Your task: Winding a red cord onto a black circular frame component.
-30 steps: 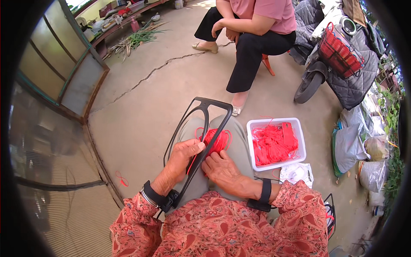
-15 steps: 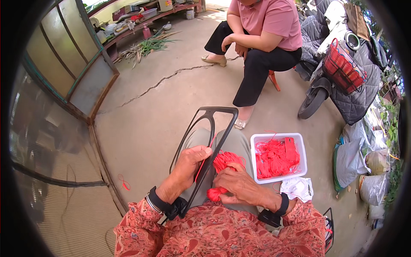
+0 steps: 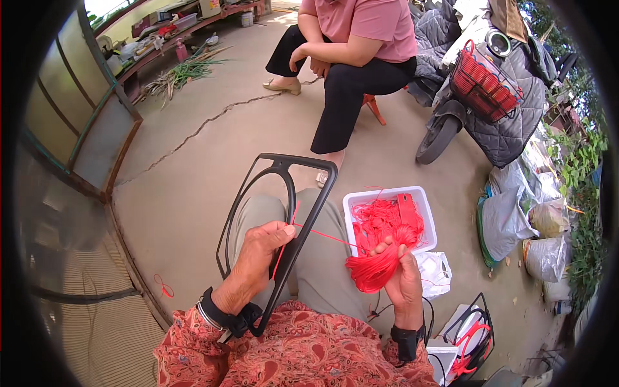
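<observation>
My left hand (image 3: pixel 261 250) is closed on the side bar of a black frame (image 3: pixel 318 205) with a curved inner bar, tilted over my lap. Under its thumb a red cord (image 3: pixel 325 237) is pinched against the bar, a short end sticking up. From there the cord runs rightward to a looped red cord bundle (image 3: pixel 373 269), which my right hand (image 3: pixel 405 280) grips at its gathered end. Just beyond that hand, a white plastic tub (image 3: pixel 428 216) holds more tangled red cord (image 3: pixel 374 216) and a flat red rectangular piece (image 3: pixel 408 209).
A white bag (image 3: pixel 433 274) lies beside the tub. Another black frame with red cord (image 3: pixel 477 335) is at lower right. Ahead, a person in pink (image 3: pixel 371 32) sits on a red stool (image 3: pixel 374 109). A covered scooter (image 3: pixel 438 138) and filled sacks (image 3: pixel 509 222) stand right; a screened door (image 3: pixel 84 271) is left.
My right hand has moved right, away from the frame, carrying the cord bundle, and a strand now stretches between my hands. My left hand still holds the frame. The whole view has shifted rightward.
</observation>
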`<state>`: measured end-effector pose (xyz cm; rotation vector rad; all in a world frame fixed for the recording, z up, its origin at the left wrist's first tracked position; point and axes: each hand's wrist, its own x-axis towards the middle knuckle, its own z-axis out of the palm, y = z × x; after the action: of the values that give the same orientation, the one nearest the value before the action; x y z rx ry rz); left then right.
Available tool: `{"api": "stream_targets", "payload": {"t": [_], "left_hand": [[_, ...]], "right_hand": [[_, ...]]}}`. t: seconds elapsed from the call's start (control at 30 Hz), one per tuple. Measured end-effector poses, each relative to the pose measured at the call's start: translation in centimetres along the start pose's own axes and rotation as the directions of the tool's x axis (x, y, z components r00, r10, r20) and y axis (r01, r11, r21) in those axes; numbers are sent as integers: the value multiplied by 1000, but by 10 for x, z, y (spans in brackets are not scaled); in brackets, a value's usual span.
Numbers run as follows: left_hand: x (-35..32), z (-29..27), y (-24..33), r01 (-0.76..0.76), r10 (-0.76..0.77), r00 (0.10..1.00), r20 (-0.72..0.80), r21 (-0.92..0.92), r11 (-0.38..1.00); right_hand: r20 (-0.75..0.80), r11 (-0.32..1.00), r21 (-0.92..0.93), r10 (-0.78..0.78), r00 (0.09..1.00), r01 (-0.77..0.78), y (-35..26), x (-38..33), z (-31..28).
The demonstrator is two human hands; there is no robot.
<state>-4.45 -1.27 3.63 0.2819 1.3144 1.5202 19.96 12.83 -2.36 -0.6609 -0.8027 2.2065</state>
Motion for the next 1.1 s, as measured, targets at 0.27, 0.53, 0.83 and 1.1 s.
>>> {"api": "stream_targets", "payload": {"t": [0.27,0.53,0.83,1.1], "left_hand": [[-1,17,-31,-14,17,999,-40,74,997],[0,18,-51,33,-31,996,-89,25,999],[2,15,-50,40,-55,989,-135,-108,993],[0,11,-50,74,-85,992,-88,-126,989]], "right_hand": [[-340,935,-56,-348,874,351,-40,2,-48],[-14,876,422,-253,967,235,-70,-40,-109],[-130,984,128,-109,986,126,-73,-32,-112],[-431,895,-437,-118,895,-92,-51,-15,-81]]}}
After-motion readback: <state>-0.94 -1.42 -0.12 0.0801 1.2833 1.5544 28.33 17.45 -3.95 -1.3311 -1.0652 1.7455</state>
